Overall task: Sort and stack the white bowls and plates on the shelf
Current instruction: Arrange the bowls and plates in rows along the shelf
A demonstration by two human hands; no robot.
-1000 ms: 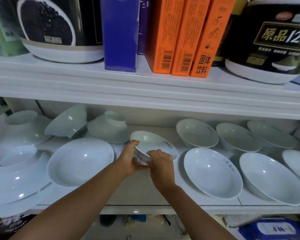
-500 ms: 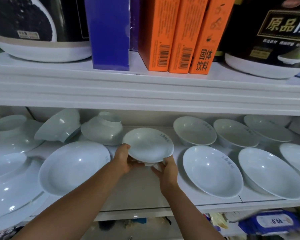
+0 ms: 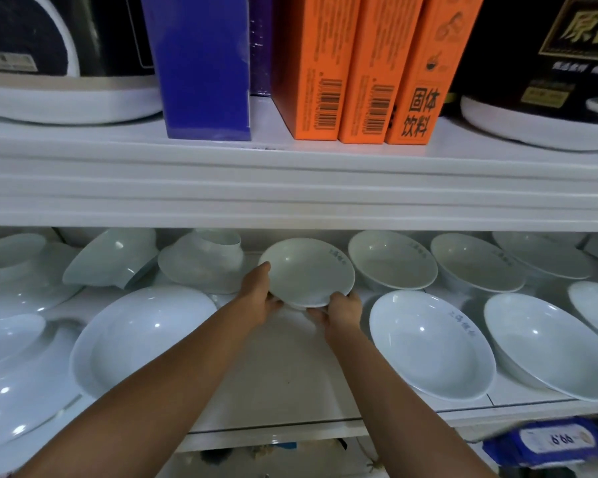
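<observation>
I look at a white shelf with another white shelf board right above it. The light is dim and a bit blue.

On the top board I count three orange boxes side by side, one blue box to their left, and two big dark tubs with white bottoms, one at each end.

On the lower shelf I count about twelve white dishes, though the edges of the view cut some off. To the right of my hands, three bowls stand in the back row and three wide plates sit in the front row. On the left, some dishes lie tipped or upside down, and one wide plate sits in front of them.

The small white bowl is in my hands, near the middle of the shelf, tipped so I see its inside. It is smooth and plain, with tiny gray letters near the rim. My left hand has its grip closed on the bowl's left edge. My right hand has its grip closed on the bottom edge.
</observation>
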